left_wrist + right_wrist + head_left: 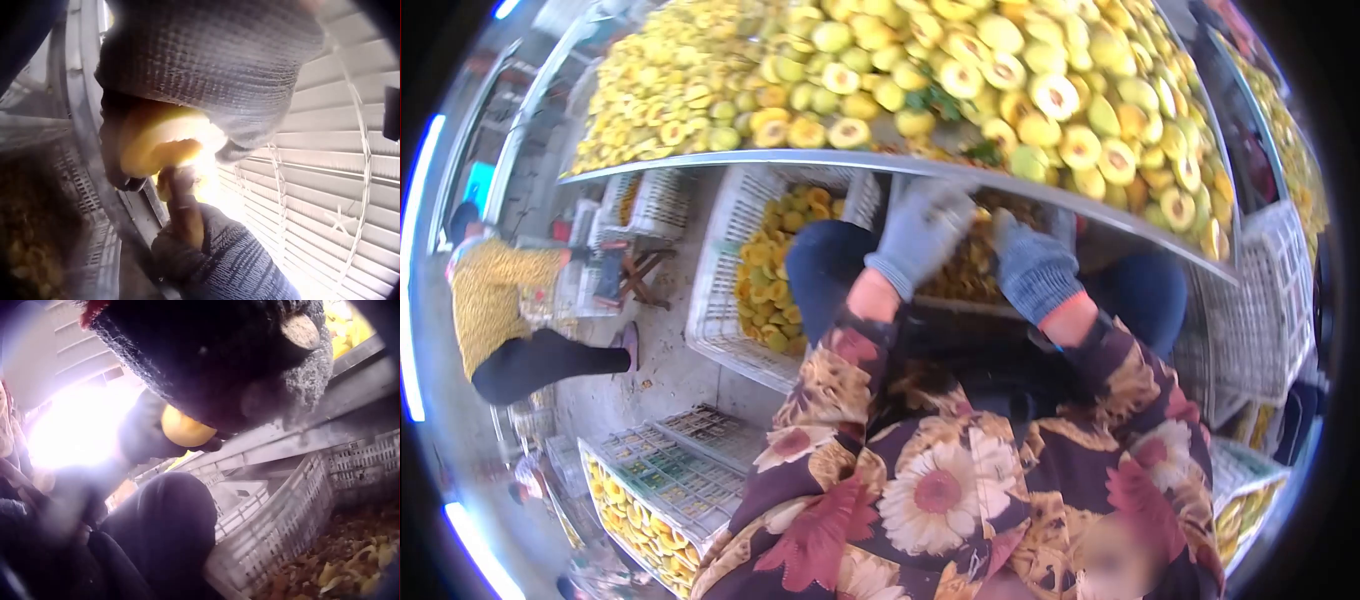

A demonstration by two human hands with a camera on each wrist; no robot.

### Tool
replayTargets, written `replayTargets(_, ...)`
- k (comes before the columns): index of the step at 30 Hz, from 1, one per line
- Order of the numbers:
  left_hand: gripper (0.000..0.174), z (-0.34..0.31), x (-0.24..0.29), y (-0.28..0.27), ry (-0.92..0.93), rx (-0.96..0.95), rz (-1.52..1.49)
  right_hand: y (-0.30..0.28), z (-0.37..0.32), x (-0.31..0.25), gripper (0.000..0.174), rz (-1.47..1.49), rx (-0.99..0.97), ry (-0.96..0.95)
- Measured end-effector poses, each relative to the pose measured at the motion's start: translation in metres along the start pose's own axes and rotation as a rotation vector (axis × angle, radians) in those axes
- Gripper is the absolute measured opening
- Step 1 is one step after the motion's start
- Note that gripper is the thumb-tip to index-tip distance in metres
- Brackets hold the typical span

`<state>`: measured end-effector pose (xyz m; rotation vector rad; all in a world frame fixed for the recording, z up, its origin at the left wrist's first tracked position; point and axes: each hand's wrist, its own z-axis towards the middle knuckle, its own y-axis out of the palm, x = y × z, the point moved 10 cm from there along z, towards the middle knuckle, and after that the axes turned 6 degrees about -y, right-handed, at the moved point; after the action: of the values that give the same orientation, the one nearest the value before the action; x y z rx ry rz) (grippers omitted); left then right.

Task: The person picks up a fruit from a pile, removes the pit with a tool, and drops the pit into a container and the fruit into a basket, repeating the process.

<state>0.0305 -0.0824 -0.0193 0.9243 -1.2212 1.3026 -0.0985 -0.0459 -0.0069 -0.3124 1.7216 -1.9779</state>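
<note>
Both hands wear grey-blue knit gloves and work close together under the front edge of the fruit table. My left hand (922, 236) grips a yellow peach half (159, 139), its hollowed cut face showing in the left wrist view. In my right hand (1037, 267) is a small wooden-handled tool (189, 220). The tool's front end meets the cut face of the peach half; glare there hides its exact shape. The rounded butt of its wooden handle (300, 332) pokes out of the right glove in the right wrist view.
Many halved peaches (1055, 97) cover the metal-edged table (880, 160). A white crate (715, 300) of peach halves stands left of the knees. Below the hands is a crate (275, 531) with brownish scraps. Stacked crates (1268, 300) stand at right; another person (500, 300) is at left.
</note>
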Motion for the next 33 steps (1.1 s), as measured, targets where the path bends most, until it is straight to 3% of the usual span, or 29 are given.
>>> replayTargets(2,0.024,-0.015,0.048,0.014,0.232,-0.139,0.407,0.002,0.002,0.002,0.025,-0.015,-0.064,-0.010)
replayTargets(5,0.024,-0.030,0.053,0.011,0.115,-0.170,0.565,0.002,0.005,0.005,0.025,0.000,-0.115,0.023)
replayTargets(7,0.022,-0.039,0.067,-0.015,0.084,-0.035,0.558,-0.010,0.004,0.004,0.026,0.039,-0.148,0.080)
replayTargets(10,0.021,-0.052,0.087,-0.086,0.110,0.251,0.719,0.027,-0.007,0.023,0.029,0.045,-0.299,0.115)
replayTargets(12,0.026,-0.066,0.077,-0.158,-0.032,0.464,0.865,0.084,-0.036,0.046,0.031,0.021,-0.532,0.076)
replayTargets(13,0.032,-0.077,0.063,-0.192,-0.205,0.530,1.101,0.103,-0.047,0.053,0.032,0.008,-0.646,0.056)
replayTargets(14,0.039,-0.088,0.055,-0.220,-0.389,0.591,1.334,0.094,-0.044,0.051,0.032,0.066,-0.631,0.096)
replayTargets(17,0.051,-0.074,0.035,-0.253,-0.711,0.412,1.414,0.071,-0.035,0.028,0.031,0.208,-0.550,0.153)
replayTargets(19,0.052,-0.028,0.055,-0.224,-0.576,0.348,1.301,0.060,-0.027,0.014,0.031,0.272,-0.501,0.101)
replayTargets(21,0.054,0.028,0.036,-0.202,-0.429,0.287,1.091,0.060,-0.025,0.005,0.030,0.283,-0.503,0.078)
replayTargets(23,0.063,0.080,0.030,-0.165,-0.384,0.165,1.155,0.045,-0.025,-0.006,0.028,0.290,-0.527,0.070)
replayTargets(25,0.068,0.126,-0.005,-0.150,-0.540,0.098,1.317,0.048,-0.030,-0.001,0.027,0.322,-0.524,0.145)
replayTargets(26,0.071,0.140,-0.018,-0.142,-0.616,0.067,1.394,0.046,-0.033,-0.001,0.027,0.308,-0.502,0.095)
replayTargets(28,0.075,0.154,-0.024,-0.133,-0.616,0.155,1.437,0.041,-0.038,-0.001,0.027,0.273,-0.448,-0.009)
replayTargets(29,0.077,0.159,-0.020,-0.132,-0.618,0.204,1.460,0.050,-0.040,0.010,0.038,0.323,-0.452,0.096)
replayTargets(32,0.081,0.167,-0.026,-0.130,-0.715,0.196,1.458,0.045,-0.044,0.014,0.034,0.360,-0.604,0.161)
replayTargets(33,0.082,0.170,-0.036,-0.130,-0.770,0.119,1.456,0.048,-0.043,0.012,0.034,0.357,-0.573,0.119)
